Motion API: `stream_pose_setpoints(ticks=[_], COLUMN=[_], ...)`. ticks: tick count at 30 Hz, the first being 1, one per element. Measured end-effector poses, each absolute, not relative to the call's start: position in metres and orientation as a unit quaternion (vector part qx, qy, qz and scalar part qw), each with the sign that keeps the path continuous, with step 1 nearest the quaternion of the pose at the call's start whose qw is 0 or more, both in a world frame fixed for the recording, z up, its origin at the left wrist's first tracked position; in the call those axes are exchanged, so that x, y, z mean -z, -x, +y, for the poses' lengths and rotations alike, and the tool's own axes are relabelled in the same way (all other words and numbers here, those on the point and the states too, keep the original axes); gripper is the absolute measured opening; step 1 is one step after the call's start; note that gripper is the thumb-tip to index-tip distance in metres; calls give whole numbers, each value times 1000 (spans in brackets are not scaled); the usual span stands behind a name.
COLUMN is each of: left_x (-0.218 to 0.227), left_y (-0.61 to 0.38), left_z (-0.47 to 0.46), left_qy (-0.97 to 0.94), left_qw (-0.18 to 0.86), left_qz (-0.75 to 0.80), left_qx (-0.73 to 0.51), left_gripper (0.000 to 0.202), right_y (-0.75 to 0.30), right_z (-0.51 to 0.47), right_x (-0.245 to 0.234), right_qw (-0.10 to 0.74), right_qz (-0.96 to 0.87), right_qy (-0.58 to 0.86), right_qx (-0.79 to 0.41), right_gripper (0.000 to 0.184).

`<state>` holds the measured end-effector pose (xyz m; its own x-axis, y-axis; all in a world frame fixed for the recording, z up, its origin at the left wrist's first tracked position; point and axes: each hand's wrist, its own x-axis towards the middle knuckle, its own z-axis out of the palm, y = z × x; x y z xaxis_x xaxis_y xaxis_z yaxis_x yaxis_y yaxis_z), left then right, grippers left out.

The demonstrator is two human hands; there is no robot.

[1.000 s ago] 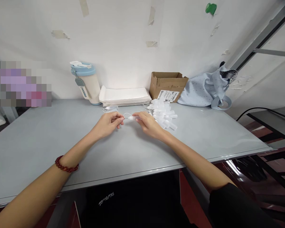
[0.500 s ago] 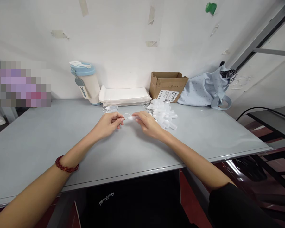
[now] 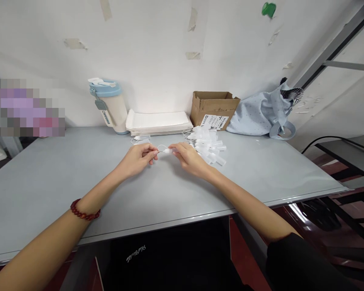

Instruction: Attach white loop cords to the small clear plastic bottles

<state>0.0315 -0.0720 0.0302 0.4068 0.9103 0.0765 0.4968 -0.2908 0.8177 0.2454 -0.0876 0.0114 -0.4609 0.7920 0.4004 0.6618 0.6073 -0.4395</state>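
Observation:
My left hand (image 3: 142, 157) is closed in a pinch on a thin needle-like piece (image 3: 160, 151), most of it hidden by the fingertips. Opposite it, my right hand (image 3: 186, 157) grips a small translucent plastic bottle (image 3: 167, 151) lying sideways, its white nozzle end pointing left at the pinched piece. A thin white loop (image 3: 161, 146) arches above the nozzle. Just beyond my right hand lies a heap of similar translucent bottles (image 3: 211, 146) with white tips and thin loops. Another such bottle (image 3: 142, 139) rests behind my left hand.
Along the wall on the grey table (image 3: 182, 202) stand a cream tumbler with a blue lid (image 3: 111, 106), a stack of white trays (image 3: 159, 122), an opened cardboard box (image 3: 214, 111) and a light blue cloth bag (image 3: 257, 113). The table's front edge runs below my forearms.
Both hands stay nearly in place with the same grips. The view has shifted very slightly; no other movement stands out.

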Motion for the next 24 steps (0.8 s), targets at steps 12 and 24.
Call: stream_pose_setpoints(ticks=[12, 24], left_x=[-30, -29], left_y=[-31, -32], left_z=[-72, -72], left_qy=[-753, -747], left_qw=[370, 386], left_qz=[467, 465], left_qx=[-280, -279], left_gripper=[24, 21], right_y=[-245, -245], right_z=[-89, -86], right_x=[-14, -11], right_qw=[282, 275], right_qz=[-846, -851], right_qy=[439, 437], right_qx=[-107, -97], right_gripper=[29, 28])
